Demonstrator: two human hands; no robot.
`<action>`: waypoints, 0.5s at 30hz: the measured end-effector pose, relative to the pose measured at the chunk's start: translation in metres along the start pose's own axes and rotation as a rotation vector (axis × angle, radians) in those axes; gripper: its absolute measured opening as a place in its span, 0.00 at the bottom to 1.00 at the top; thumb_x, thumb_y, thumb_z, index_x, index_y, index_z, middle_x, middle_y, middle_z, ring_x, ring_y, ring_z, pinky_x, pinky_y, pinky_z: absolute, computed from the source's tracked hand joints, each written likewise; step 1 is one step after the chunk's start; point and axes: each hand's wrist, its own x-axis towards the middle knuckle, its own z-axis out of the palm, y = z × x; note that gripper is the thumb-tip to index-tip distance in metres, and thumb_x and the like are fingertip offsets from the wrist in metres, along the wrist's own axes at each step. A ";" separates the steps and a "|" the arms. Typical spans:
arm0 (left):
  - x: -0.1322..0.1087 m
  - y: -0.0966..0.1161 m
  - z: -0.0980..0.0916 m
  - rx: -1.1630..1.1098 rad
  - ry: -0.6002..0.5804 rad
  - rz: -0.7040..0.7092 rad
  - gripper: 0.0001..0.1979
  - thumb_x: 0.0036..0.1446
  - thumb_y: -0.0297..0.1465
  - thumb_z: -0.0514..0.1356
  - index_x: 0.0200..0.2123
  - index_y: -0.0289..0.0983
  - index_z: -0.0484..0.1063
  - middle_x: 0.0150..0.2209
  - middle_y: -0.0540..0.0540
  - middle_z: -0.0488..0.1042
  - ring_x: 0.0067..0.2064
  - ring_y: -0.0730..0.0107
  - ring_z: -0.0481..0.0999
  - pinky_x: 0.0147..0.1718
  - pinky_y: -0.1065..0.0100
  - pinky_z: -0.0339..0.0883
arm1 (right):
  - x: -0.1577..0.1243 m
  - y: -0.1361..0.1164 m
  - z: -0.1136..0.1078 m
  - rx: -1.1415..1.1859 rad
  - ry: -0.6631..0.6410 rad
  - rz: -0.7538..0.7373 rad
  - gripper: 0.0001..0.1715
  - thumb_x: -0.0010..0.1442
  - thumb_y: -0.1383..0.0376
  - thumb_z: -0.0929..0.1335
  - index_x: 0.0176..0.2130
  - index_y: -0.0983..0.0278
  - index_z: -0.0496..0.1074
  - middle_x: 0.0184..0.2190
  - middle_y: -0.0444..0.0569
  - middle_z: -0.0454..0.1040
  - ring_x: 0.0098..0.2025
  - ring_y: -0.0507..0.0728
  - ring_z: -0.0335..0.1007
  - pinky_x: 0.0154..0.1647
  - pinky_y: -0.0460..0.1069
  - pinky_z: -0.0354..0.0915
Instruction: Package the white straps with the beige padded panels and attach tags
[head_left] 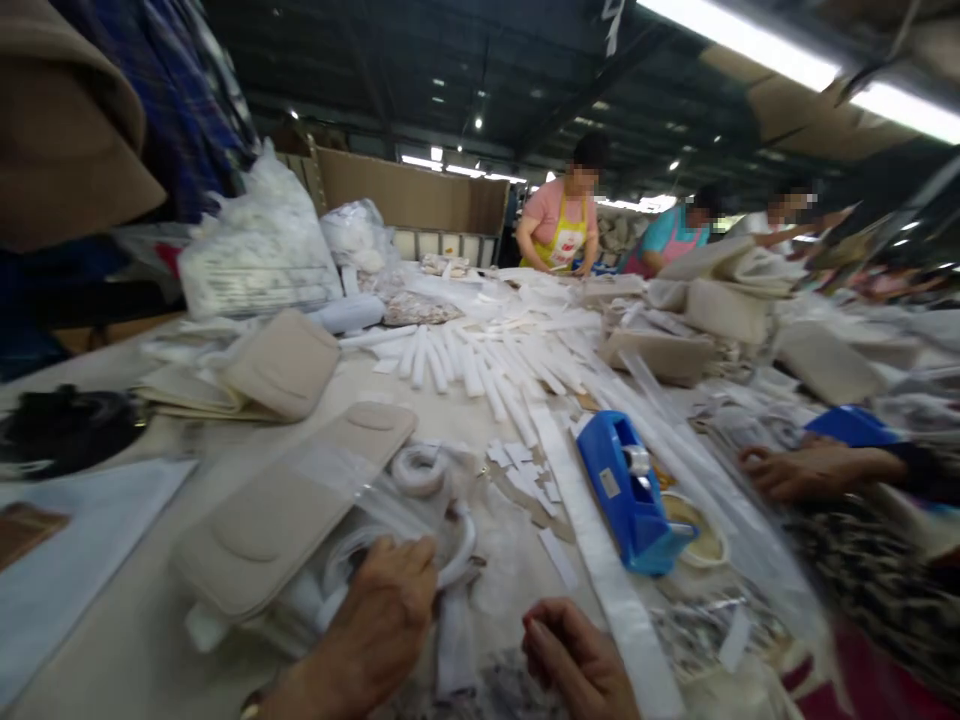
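Note:
My left hand (382, 610) is closed at the lower centre, knuckles up, among plastic-wrapped parts. Whatever its fingers grip is hidden beneath them. Just ahead of it lie a white wrapped ring (420, 470) and a curved white wrapped piece (459, 555). A long beige padded panel (262, 515) with rounded ends rests to its left, partly under clear plastic film. My right hand (577, 665) hovers low, its thumb and fingers curled together; I cannot make out anything between them. Beyond this hand, small white slips (525, 465) lie scattered on the table.
A blue tape dispenser (622, 490) stands right of centre beside a tape roll (701, 535). White strips (457, 365) fan out ahead. Another person's hand (814, 470) works at the right. Folded beige pieces (289, 365) and a stuffed plastic bag (259, 245) are at left.

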 end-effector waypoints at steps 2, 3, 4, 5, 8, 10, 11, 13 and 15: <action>0.007 0.005 -0.013 -0.012 -0.100 -0.034 0.13 0.52 0.17 0.50 0.30 0.37 0.70 0.35 0.45 0.72 0.37 0.60 0.70 0.39 0.57 0.60 | 0.000 0.008 0.038 0.098 -0.147 0.071 0.27 0.47 0.42 0.70 0.27 0.64 0.69 0.18 0.40 0.65 0.21 0.49 0.57 0.24 0.44 0.52; 0.008 0.006 -0.016 -0.018 -0.131 -0.056 0.12 0.53 0.17 0.49 0.30 0.37 0.70 0.36 0.45 0.72 0.38 0.59 0.70 0.39 0.56 0.60 | 0.001 0.012 0.053 0.133 -0.190 0.090 0.28 0.47 0.43 0.71 0.27 0.65 0.69 0.18 0.40 0.64 0.22 0.48 0.56 0.24 0.44 0.51; 0.009 0.006 -0.018 -0.024 -0.149 -0.071 0.12 0.54 0.18 0.49 0.31 0.36 0.70 0.37 0.44 0.72 0.39 0.58 0.70 0.40 0.55 0.60 | 0.004 0.016 0.063 0.158 -0.216 0.102 0.28 0.46 0.43 0.71 0.27 0.65 0.69 0.18 0.39 0.63 0.22 0.48 0.54 0.24 0.44 0.50; 0.009 0.005 -0.018 -0.031 -0.158 -0.081 0.12 0.54 0.18 0.49 0.31 0.36 0.70 0.37 0.44 0.72 0.39 0.57 0.70 0.40 0.54 0.60 | 0.007 0.021 0.071 0.173 -0.226 0.105 0.27 0.46 0.43 0.71 0.27 0.65 0.69 0.18 0.39 0.62 0.22 0.48 0.53 0.24 0.44 0.50; 0.006 0.004 -0.016 -0.053 -0.154 -0.082 0.11 0.56 0.19 0.50 0.31 0.36 0.70 0.37 0.43 0.71 0.40 0.57 0.69 0.41 0.54 0.59 | 0.014 0.031 0.080 0.166 -0.197 0.101 0.26 0.47 0.44 0.71 0.27 0.65 0.69 0.19 0.39 0.62 0.23 0.48 0.52 0.24 0.44 0.49; 0.005 0.003 -0.015 -0.066 -0.154 -0.073 0.10 0.56 0.20 0.50 0.31 0.36 0.69 0.37 0.43 0.71 0.39 0.58 0.69 0.41 0.54 0.59 | 0.016 0.033 0.081 0.140 -0.165 0.113 0.26 0.48 0.45 0.70 0.26 0.65 0.69 0.19 0.40 0.63 0.22 0.48 0.53 0.22 0.44 0.49; 0.005 0.003 -0.015 -0.070 -0.155 -0.072 0.10 0.56 0.20 0.51 0.31 0.35 0.69 0.37 0.43 0.71 0.39 0.58 0.69 0.41 0.54 0.59 | 0.015 0.033 0.082 0.121 -0.152 0.131 0.26 0.48 0.45 0.70 0.26 0.65 0.69 0.18 0.40 0.63 0.21 0.48 0.54 0.22 0.44 0.49; 0.006 0.003 -0.016 -0.072 -0.169 -0.075 0.10 0.56 0.20 0.50 0.31 0.35 0.69 0.37 0.43 0.71 0.39 0.58 0.69 0.41 0.54 0.59 | 0.015 0.032 0.084 0.082 -0.127 0.177 0.25 0.48 0.45 0.69 0.25 0.65 0.68 0.16 0.40 0.64 0.18 0.48 0.54 0.19 0.44 0.49; 0.007 0.003 -0.018 -0.062 -0.201 -0.082 0.10 0.56 0.20 0.50 0.31 0.35 0.70 0.37 0.42 0.70 0.40 0.57 0.69 0.41 0.53 0.59 | 0.015 0.029 0.086 0.044 -0.123 0.222 0.24 0.48 0.46 0.68 0.25 0.64 0.67 0.15 0.40 0.65 0.16 0.48 0.55 0.17 0.44 0.50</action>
